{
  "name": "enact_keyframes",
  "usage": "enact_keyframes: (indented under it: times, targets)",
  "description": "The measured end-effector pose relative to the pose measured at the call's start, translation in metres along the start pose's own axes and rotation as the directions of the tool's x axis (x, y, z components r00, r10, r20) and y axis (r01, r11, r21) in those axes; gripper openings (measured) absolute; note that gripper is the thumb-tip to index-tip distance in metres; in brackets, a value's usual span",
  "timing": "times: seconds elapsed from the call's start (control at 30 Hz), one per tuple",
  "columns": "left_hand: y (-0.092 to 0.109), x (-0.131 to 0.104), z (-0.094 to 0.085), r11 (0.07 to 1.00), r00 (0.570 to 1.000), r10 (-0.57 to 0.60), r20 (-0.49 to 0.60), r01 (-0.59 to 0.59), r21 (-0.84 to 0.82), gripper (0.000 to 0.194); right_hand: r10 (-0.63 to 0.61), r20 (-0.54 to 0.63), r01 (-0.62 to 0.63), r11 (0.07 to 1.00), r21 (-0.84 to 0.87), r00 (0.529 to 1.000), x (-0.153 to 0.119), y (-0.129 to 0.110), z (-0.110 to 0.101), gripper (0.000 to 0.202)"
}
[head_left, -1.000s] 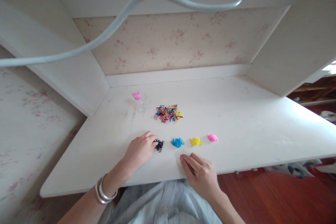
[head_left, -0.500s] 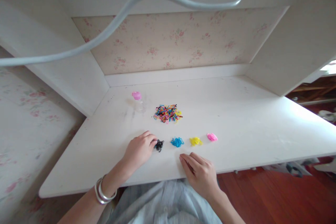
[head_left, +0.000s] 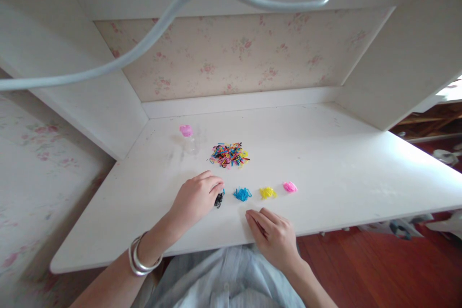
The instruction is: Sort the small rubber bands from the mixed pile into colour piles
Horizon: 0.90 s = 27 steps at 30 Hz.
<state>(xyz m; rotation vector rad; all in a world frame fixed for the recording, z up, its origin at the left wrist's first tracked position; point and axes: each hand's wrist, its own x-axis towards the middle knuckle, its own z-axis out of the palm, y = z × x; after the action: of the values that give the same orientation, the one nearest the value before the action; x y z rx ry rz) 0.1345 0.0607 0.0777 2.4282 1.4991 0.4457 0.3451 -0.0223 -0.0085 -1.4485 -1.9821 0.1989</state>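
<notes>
Head view: the left hand (head_left: 197, 199) pinches what looks like a blue band (head_left: 223, 192) over the black pile (head_left: 218, 200), at seven o'clock from the mixed pile (head_left: 230, 156). Apparently a stray is being picked out, calling for a clean lift. Blue pile (head_left: 242, 194) at five; right hand (head_left: 276, 238) curled shut, contents hidden; yellow pile (head_left: 267, 193), pink pile (head_left: 290, 186) towards four. Since earlier, the left fingers have risen slightly.

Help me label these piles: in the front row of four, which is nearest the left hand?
The black pile, at the row's left end, beside the left hand; the blue pile, yellow pile and pink pile lie farther right.
</notes>
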Motion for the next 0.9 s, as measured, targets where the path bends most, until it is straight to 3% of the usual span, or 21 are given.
enact_keyframes:
  times: [0.2,0.33,0.5,0.63,0.8,0.9]
  targets:
    - [0.023,0.018,0.023,0.997,0.991,0.074,0.109,-0.075,0.011,0.029,0.004,0.010,-0.003,1.000,-0.008,1.000,0.000,-0.002,-0.001,0.024]
    - [0.025,0.025,0.035,0.995,0.982,0.071,0.172,-0.082,0.058,0.030,-0.006,0.012,0.006,1.000,0.001,1.000,0.000,-0.001,-0.002,0.023]
    - [0.024,0.025,0.037,0.994,0.983,0.056,0.172,-0.070,0.079,0.032,-0.003,0.022,0.003,1.000,0.000,1.000,0.000,-0.001,-0.001,0.023]
    - [0.022,0.020,0.030,0.996,0.993,0.042,0.108,-0.051,0.077,0.032,0.023,0.045,-0.025,0.998,0.052,0.999,0.001,-0.004,-0.005,0.024]
    - [0.003,0.002,0.009,0.999,0.996,-0.033,-0.089,0.029,-0.045,0.026,0.129,0.121,-0.153,0.963,0.220,0.984,0.015,-0.009,-0.026,0.028]
    - [-0.021,-0.022,-0.005,0.984,0.969,-0.143,-0.202,0.118,-0.130,0.027,0.100,0.115,-0.112,0.988,0.105,0.988,0.043,-0.007,-0.041,0.031]
